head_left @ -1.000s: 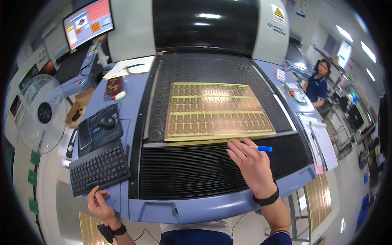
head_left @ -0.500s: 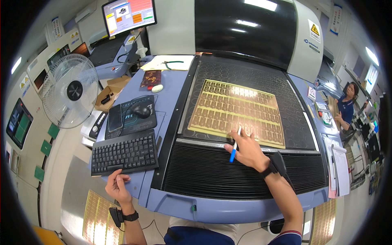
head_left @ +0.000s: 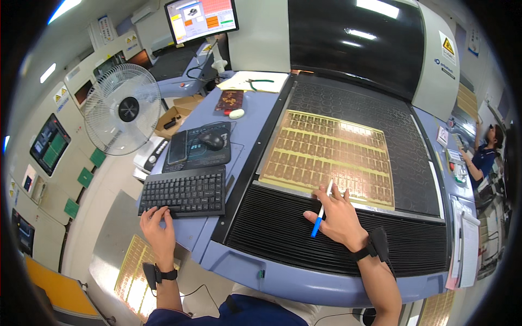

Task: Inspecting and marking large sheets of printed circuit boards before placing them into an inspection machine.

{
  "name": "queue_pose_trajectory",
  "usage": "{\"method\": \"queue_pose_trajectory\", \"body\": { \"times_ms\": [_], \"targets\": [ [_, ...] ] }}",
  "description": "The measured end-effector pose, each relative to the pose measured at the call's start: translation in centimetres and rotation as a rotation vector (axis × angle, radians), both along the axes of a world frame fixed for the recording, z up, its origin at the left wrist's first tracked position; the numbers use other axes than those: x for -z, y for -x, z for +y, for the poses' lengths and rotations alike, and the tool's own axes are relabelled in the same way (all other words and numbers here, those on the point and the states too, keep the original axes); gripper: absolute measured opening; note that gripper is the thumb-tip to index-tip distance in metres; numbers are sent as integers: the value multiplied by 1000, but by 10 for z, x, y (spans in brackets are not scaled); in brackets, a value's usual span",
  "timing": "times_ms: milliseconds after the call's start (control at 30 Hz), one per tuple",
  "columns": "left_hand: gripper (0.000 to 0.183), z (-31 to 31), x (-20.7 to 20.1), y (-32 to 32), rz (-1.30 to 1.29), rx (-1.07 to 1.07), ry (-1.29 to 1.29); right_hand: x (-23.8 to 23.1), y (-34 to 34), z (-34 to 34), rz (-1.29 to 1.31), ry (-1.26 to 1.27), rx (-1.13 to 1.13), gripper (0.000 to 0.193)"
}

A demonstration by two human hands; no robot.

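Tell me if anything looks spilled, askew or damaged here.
Nothing stands out: the patterned panel lies on the black bed, its front edge roughly parallel to the bed's, and no spill shows. Fine damage would be too small to tell.

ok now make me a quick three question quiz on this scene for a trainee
1. Which hand holds the white pen with the blue end?
2. True or false: the left hand is at the near edge of the keyboard.
3. The patterned panel lies on: a) the mouse pad b) the dark machine bed c) the floor.

Key: 1. The right hand. 2. True. 3. b, the dark machine bed.
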State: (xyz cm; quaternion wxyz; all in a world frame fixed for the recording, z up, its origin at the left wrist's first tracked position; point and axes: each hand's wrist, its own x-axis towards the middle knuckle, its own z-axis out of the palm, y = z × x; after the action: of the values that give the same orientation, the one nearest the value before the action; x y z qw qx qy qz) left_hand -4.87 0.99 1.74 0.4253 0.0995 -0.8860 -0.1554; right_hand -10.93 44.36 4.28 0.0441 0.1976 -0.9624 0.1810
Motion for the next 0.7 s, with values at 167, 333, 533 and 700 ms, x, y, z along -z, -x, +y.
{"method": "queue_pose_trajectory", "body": {
  "times_ms": [167, 333, 533, 700],
  "targets": [
    [16, 13, -34, 10, -29, 142, -116, 6, 0, 4, 31, 7, -31, 63],
    [20, 90, -65, 59, -102, 609, -91, -1, -6, 8, 66, 177, -25, 49],
    [23, 208, -65, 93, -194, 1215, 126, -13, -23, 6, 244, 501, 30, 23],
    [25, 235, -18, 94, -174, 1345, 9, -3, -22, 0, 313, 473, -133, 15]
  ]
}}
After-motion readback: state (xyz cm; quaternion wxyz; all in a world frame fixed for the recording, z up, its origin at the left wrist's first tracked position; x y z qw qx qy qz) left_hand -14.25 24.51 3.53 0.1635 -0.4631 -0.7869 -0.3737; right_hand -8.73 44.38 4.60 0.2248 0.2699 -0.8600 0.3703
